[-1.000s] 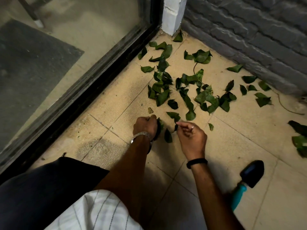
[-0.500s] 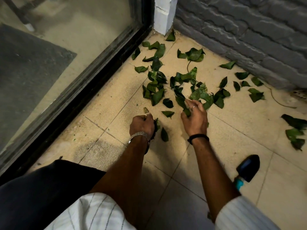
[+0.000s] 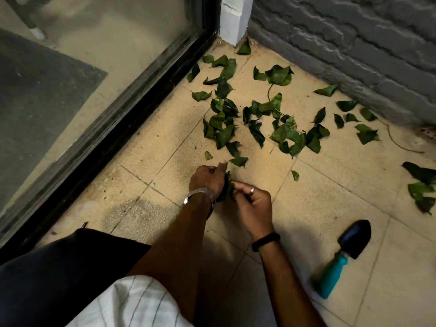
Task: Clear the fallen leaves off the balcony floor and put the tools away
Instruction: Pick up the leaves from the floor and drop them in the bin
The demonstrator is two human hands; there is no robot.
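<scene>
Two hands, the left hand (image 3: 207, 179) and the right hand (image 3: 253, 204), meet over a tiled balcony floor (image 3: 318, 204). One hand trowel (image 3: 342, 256) with a teal handle lies there. Dozens of green fallen leaves (image 3: 259, 123) are scattered, too many and too overlapped to count exactly. One wristwatch (image 3: 199, 193), one black wristband (image 3: 265, 241), one finger ring (image 3: 252, 190).

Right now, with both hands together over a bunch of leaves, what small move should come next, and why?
Probably the right hand should reach forward for the single leaf just ahead. The left hand already grips a bunch of leaves, most loose leaves lie further off, and the trowel lies untouched.
</scene>
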